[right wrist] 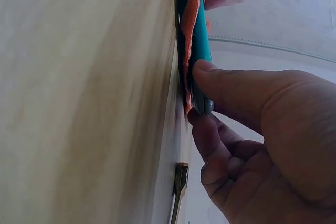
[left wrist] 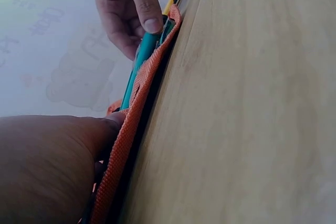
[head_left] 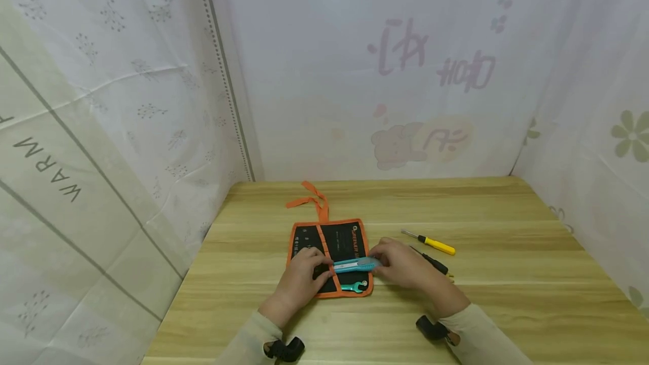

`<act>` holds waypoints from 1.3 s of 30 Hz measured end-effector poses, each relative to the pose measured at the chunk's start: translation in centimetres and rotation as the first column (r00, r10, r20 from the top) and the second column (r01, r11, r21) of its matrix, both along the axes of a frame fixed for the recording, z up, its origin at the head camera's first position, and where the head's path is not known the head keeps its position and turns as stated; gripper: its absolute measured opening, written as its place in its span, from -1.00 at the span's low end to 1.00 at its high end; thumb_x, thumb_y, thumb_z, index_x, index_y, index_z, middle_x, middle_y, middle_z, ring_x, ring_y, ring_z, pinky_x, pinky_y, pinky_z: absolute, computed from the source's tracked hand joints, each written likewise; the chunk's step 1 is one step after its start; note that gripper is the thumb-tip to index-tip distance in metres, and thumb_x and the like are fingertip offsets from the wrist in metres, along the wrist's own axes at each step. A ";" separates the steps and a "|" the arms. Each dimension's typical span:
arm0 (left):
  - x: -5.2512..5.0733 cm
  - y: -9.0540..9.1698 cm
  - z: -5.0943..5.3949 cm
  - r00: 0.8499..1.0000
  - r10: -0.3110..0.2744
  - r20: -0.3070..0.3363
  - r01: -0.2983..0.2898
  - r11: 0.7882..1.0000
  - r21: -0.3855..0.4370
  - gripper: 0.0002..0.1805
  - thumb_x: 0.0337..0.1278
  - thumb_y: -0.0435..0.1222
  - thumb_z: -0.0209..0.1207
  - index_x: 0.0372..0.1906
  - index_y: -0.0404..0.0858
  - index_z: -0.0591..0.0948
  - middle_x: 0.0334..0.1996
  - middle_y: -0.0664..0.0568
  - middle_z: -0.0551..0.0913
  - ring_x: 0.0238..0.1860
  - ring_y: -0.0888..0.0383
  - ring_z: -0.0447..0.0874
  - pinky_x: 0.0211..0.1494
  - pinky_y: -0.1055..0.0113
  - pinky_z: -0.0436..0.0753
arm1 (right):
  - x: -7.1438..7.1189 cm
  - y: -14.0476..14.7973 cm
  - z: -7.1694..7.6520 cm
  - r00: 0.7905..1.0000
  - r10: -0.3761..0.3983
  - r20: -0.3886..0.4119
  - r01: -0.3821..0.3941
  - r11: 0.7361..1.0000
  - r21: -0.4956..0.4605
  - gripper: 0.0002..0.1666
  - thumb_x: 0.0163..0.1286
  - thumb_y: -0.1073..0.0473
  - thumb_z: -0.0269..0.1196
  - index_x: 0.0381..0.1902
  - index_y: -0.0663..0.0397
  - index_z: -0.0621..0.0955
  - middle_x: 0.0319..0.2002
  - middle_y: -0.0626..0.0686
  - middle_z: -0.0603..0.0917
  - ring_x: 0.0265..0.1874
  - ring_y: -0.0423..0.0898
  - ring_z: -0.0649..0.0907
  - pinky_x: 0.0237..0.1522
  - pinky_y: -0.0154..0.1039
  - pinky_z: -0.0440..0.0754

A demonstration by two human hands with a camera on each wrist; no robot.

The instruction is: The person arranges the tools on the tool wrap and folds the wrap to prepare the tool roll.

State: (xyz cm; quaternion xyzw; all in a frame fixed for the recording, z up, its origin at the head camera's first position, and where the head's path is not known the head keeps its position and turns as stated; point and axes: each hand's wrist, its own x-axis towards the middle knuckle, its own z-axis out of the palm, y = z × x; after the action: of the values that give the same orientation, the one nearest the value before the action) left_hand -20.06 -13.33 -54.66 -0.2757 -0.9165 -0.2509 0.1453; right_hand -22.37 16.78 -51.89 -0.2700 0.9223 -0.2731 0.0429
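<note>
A black tool pouch with orange trim (head_left: 342, 235) lies unrolled on the wooden table. Across it rests a teal utility knife (head_left: 355, 265), its left end at the orange pocket edge. My right hand (head_left: 403, 263) pinches the knife's other end between thumb and fingers; the right wrist view shows this grip on the knife (right wrist: 200, 40) closely. With thumb and forefinger, my left hand (head_left: 303, 276) pinches the pouch's orange pocket edge by the knife's left end. How far the knife sits inside the pocket is hidden. A small green wrench (head_left: 354, 286) pokes out of the pocket below.
Right of the pouch lie a yellow-handled screwdriver (head_left: 436, 245) and a black-handled screwdriver (head_left: 433, 262), partly behind my right hand. A brassy tip (head_left: 450, 276) shows beside them. Orange tie straps (head_left: 320, 207) stretch toward the table's back edge. Printed curtains (head_left: 314, 72) enclose the table.
</note>
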 end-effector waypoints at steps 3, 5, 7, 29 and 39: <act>0.1 0.0 0.0 1.000 -0.003 0.003 0.003 1.000 0.006 -0.79 0.24 -0.15 0.49 -0.05 0.01 0.80 -0.19 0.27 0.60 -0.12 0.24 0.54 -0.04 0.27 0.65 | 0.0 -0.3 0.2 1.000 0.004 0.003 -0.004 1.000 0.004 -0.63 0.37 0.06 0.50 0.11 -0.06 0.77 -0.25 -0.21 0.55 -0.39 -0.27 0.51 -0.36 -0.31 0.54; 0.1 0.0 0.0 1.000 -0.004 0.001 0.004 1.000 0.014 -0.79 0.22 -0.16 0.50 -0.06 0.00 0.80 -0.20 0.26 0.60 -0.12 0.24 0.54 -0.05 0.27 0.65 | 0.0 -0.6 0.3 1.000 0.005 0.004 -0.005 1.000 0.005 -0.63 0.37 0.06 0.50 0.10 -0.03 0.77 -0.26 -0.21 0.55 -0.39 -0.27 0.51 -0.36 -0.31 0.54; 0.1 0.0 0.0 1.000 -0.005 -0.003 0.005 1.000 0.022 -0.79 0.21 -0.17 0.51 -0.07 -0.01 0.80 -0.20 0.25 0.60 -0.12 0.23 0.54 -0.06 0.26 0.65 | -0.1 -0.9 0.3 1.000 0.010 0.001 -0.010 1.000 0.001 -0.63 0.35 0.09 0.51 0.09 0.01 0.78 -0.27 -0.20 0.55 -0.37 -0.27 0.51 -0.34 -0.30 0.54; 0.2 0.3 0.5 1.000 -0.006 -0.001 0.006 1.000 0.011 -0.80 0.23 -0.17 0.50 -0.07 -0.04 0.80 -0.20 0.23 0.59 -0.13 0.20 0.53 -0.03 0.22 0.63 | -0.3 -3.0 0.6 0.997 0.073 -0.019 -0.073 0.997 -0.014 -0.72 0.31 0.25 0.51 -0.01 0.09 0.78 -0.22 -0.15 0.62 -0.33 -0.26 0.57 -0.30 -0.31 0.60; 0.1 0.3 0.2 1.000 0.002 0.006 -0.002 1.000 0.013 -0.81 0.25 -0.14 0.49 -0.08 0.00 0.79 -0.19 0.28 0.58 -0.13 0.24 0.51 -0.03 0.25 0.62 | -0.3 -3.8 0.4 0.996 0.075 -0.048 -0.074 0.997 0.029 -0.71 0.32 0.21 0.52 0.00 0.08 0.79 -0.18 -0.15 0.63 -0.34 -0.31 0.54 -0.29 -0.34 0.58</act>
State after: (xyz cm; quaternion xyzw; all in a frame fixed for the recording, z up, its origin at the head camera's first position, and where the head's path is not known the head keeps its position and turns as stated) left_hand -19.99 -13.04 -54.46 -0.2733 -0.9155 -0.2575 0.1447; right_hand -22.64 12.96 -51.44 -0.3101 0.9161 -0.2519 0.0343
